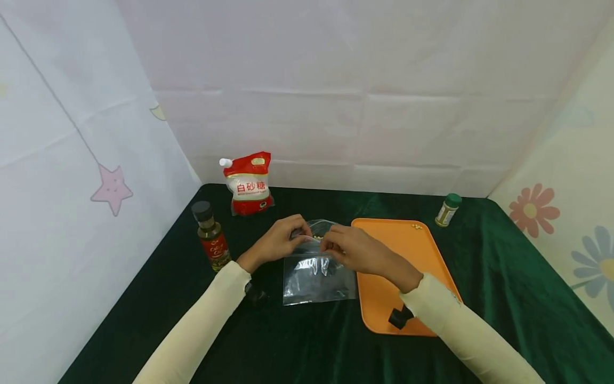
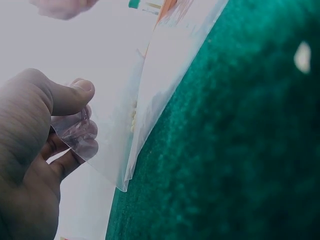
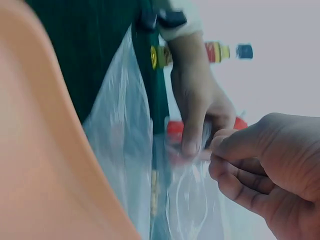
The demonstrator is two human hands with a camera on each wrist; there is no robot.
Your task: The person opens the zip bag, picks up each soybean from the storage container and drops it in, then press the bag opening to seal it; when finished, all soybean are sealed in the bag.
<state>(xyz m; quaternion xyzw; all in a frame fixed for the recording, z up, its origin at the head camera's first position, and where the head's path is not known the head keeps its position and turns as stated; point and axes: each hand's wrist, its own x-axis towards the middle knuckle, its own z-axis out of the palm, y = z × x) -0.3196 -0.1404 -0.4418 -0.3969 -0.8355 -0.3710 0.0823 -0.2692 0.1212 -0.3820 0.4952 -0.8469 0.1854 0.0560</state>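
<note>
Your left hand [image 1: 277,241] and right hand [image 1: 358,252] pinch the bag [image 1: 318,282] at its mouth, at nine o'clock of the tray [image 1: 408,245]. It's likely light, limp, slippery; grip that rim at ten and two.

On the red and white bag [image 1: 248,185] with the white cap, three big red Chinese characters can be read: "白砂糖". They stand in one row on the white middle band. Just under them runs a small line of red print, too small for reading. The gold oval on the bag's upper red part is also too small to read. The bottle [image 1: 211,237] with the dark cap carries a red label with light, slanted letters, which I cannot read surely. The print on the green-capped jar [image 1: 447,211] is too tiny.
</note>
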